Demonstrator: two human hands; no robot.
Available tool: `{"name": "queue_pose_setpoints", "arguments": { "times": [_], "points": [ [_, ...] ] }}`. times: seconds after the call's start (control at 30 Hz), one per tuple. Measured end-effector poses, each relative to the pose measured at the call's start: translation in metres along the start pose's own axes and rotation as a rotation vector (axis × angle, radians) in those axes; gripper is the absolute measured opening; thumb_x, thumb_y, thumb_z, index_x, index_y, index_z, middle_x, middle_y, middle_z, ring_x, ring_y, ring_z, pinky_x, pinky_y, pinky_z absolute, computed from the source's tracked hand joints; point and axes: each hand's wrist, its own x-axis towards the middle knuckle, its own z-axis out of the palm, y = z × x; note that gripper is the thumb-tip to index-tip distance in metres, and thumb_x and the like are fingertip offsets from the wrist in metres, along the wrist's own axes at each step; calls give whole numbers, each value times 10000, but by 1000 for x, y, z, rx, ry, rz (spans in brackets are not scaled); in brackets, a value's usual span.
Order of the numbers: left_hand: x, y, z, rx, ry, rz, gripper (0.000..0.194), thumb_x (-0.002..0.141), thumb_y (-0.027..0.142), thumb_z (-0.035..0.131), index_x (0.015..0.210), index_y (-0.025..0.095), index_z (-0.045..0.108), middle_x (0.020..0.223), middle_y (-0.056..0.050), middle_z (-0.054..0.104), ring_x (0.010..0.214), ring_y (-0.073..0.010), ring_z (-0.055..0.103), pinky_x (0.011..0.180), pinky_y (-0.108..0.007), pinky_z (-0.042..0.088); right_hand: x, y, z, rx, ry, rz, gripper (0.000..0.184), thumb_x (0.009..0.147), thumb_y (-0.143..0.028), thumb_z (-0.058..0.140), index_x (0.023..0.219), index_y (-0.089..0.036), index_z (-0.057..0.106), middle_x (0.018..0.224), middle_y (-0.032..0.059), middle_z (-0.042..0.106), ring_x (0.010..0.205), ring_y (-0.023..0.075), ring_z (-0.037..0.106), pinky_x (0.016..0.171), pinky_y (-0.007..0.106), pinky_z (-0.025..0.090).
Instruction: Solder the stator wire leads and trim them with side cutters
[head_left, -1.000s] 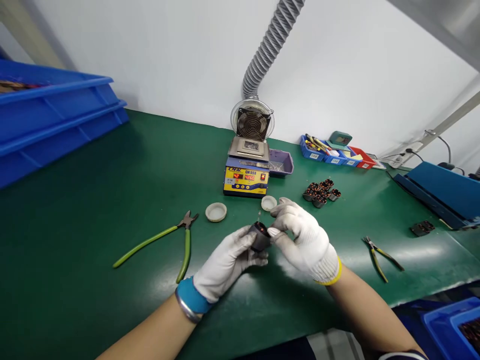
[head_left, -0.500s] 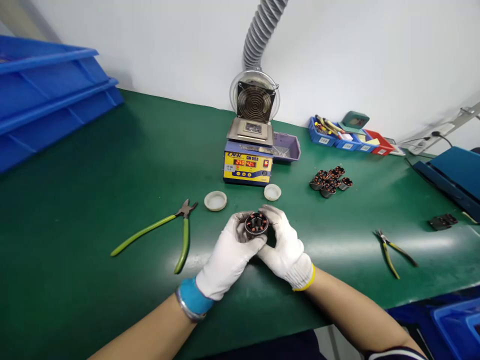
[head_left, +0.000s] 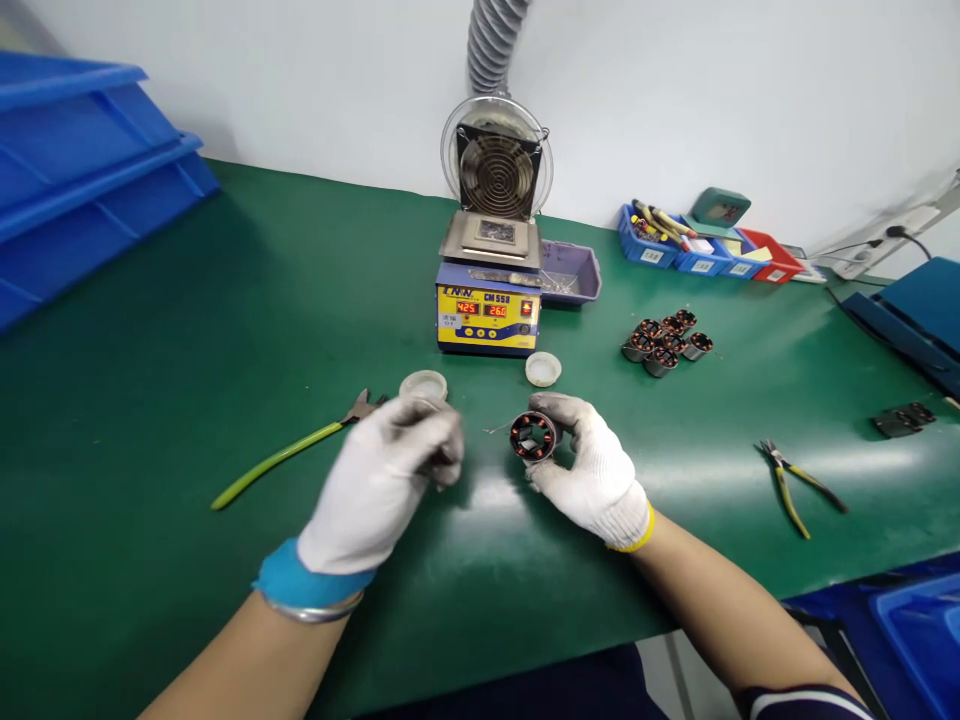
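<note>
Just left of the midline between my gloved hands' work, the space has opened: the left hand (head_left: pixel 375 490) has come off the wound core (head_left: pixel 547 437), and the right hand (head_left: pixel 600 480) now bears it alone. That leaves the core steadied from one side only, I judge, with its left side exposed. My right fingers are clamped around its outer wall, the round face turned up toward me. My left fingers are curled and blurred; I cannot tell whether they pinch anything.

Coppery windings sit inside the core's dark, hollow ring, and a hair-thin wire (head_left: pixel 497 430) juts left. Beyond the grip lie a shallow whitish dish (head_left: pixel 543 369) and the boxy yellow-fronted heater (head_left: pixel 487 342); to its right, more cores (head_left: pixel 661 362) cluster on smooth, glossy green matting (head_left: pixel 480 610).
</note>
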Motion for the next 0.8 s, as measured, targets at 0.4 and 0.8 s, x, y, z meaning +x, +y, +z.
{"name": "queue_pose_setpoints", "arguments": {
  "times": [0.4,0.8],
  "points": [
    [-7,-16,19,319,-334,-107,145,736,259,699,802,168,607,731,-3,618,673,-152,586,614,-269,450,1,-1,-1,89,-17,199,539,631,-289,798,1113,-267,556,1120,7,659,971,191,663,857,337,558],
    [0,-18,12,178,-212,-94,192,708,233,697,863,155,614,697,1,627,586,-127,564,521,-236,416,5,3,1,234,-56,281,627,557,-312,859,1088,-225,536,1056,37,674,916,208,687,812,352,585]
  ]
}}
